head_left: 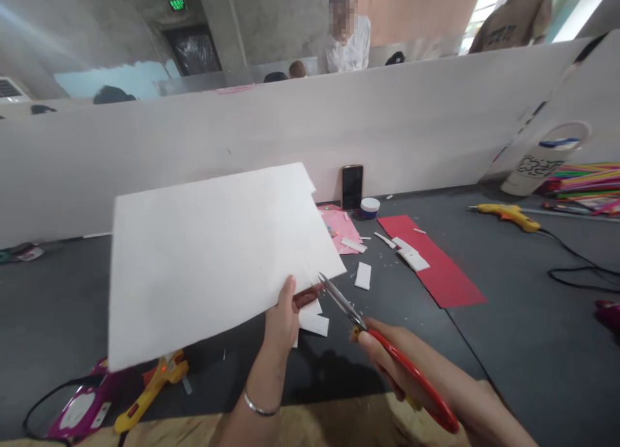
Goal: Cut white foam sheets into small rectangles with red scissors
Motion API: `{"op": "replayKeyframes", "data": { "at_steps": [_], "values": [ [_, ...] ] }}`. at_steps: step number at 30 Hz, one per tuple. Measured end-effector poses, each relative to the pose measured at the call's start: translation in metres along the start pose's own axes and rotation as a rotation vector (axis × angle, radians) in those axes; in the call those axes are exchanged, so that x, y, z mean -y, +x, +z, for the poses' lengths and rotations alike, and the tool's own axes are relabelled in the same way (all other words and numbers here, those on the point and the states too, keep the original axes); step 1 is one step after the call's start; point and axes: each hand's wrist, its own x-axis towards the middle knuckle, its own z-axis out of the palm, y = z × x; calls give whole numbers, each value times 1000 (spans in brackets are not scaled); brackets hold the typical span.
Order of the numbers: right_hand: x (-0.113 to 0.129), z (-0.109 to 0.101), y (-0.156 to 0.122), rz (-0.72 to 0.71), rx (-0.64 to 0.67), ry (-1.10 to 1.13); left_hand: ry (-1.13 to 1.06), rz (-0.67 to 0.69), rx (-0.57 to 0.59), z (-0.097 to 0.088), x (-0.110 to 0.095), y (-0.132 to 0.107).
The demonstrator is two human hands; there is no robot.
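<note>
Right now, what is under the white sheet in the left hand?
White offcuts lie below the edge of the sheet on the dark table; the table beneath it is covered and cannot be seen.

The sheet (213, 259) was white card or foam board, matt and smooth. The scissors (359, 319) had polished steel blades (339, 297) and glossy red plastic handles (416, 376). The bangle (261, 405) was thin, shiny metal. The glue gun (508, 216) was smooth yellow plastic. The red strip (431, 259) looked like matt paper. The table (484, 343) had a dark matt finish, and the board (310, 427) along the near edge was rough, pale wood.
</note>
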Motion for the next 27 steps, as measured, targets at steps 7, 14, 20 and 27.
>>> {"op": "replayKeyframes", "data": {
  "at_steps": [7, 14, 20, 27],
  "values": [
    [-17, 1, 0, -77, -177, 30, -16, 18, -18, 0, -1, -1],
    [-26, -3, 29, -126, -576, 237, 4, 78, -31, -2, 0, -3],
    [-10, 8, 60, -278, -677, 526, -7, 22, 79, 0, 4, -10],
    [-4, 15, 69, -425, -737, 485, -26, -52, 154, -1, 4, -11]
  ]
}}
